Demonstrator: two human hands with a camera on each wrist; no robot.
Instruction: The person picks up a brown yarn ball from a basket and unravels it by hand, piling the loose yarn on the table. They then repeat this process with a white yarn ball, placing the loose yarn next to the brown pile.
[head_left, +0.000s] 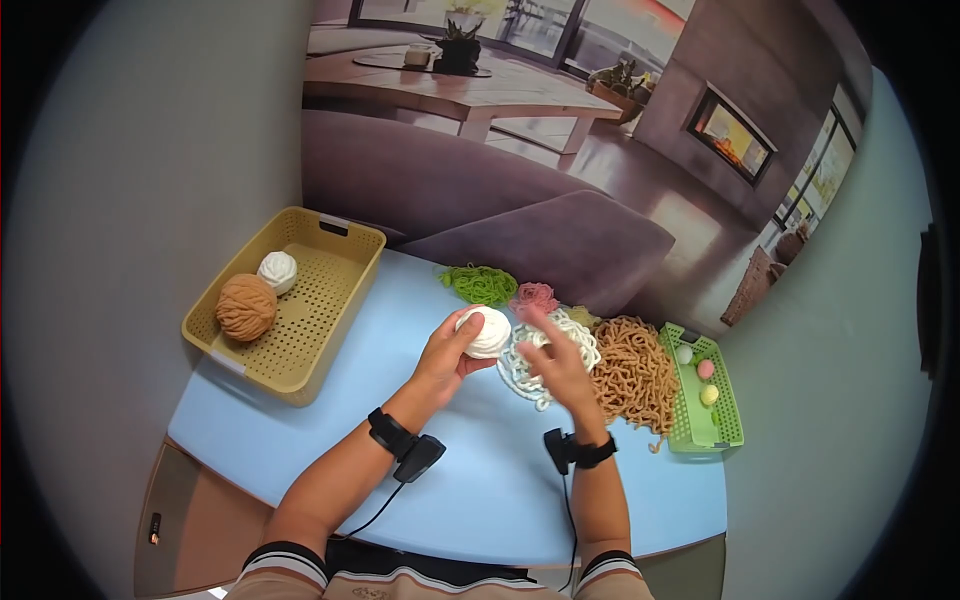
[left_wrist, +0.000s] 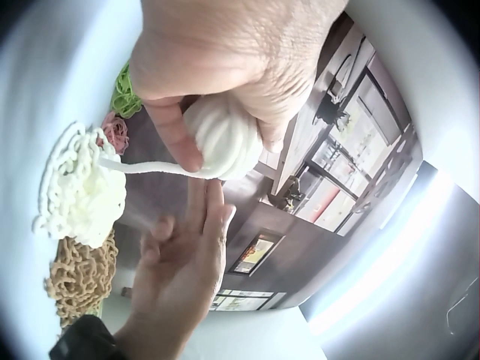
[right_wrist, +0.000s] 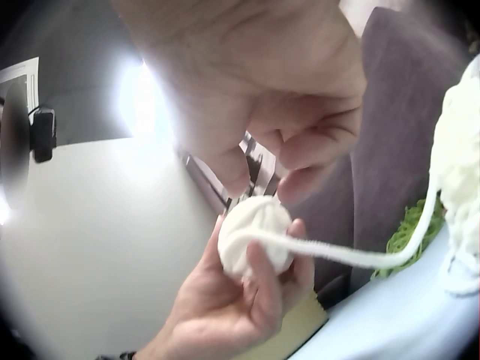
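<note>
My left hand (head_left: 443, 362) grips a ball of thick white yarn (head_left: 484, 333) above the table, thumb pressed on its side. A single strand (right_wrist: 352, 257) runs from the ball to a loose heap of white yarn (left_wrist: 84, 187) on the table. Close beside the ball is my right hand (head_left: 562, 372), blurred in the head view. Its fingers (left_wrist: 196, 206) reach toward the ball and hold nothing; in the right wrist view they hang over the ball's top with the strand passing below them.
Along the back lie green yarn (head_left: 482, 284), pink yarn (head_left: 535, 297) and a brown heap (head_left: 636, 377). At the left, a tan basket (head_left: 345, 290) holds a brown ball (head_left: 246, 307) and a white ball (head_left: 277, 272). A green basket (head_left: 735, 425) with small balls stands at the right.
</note>
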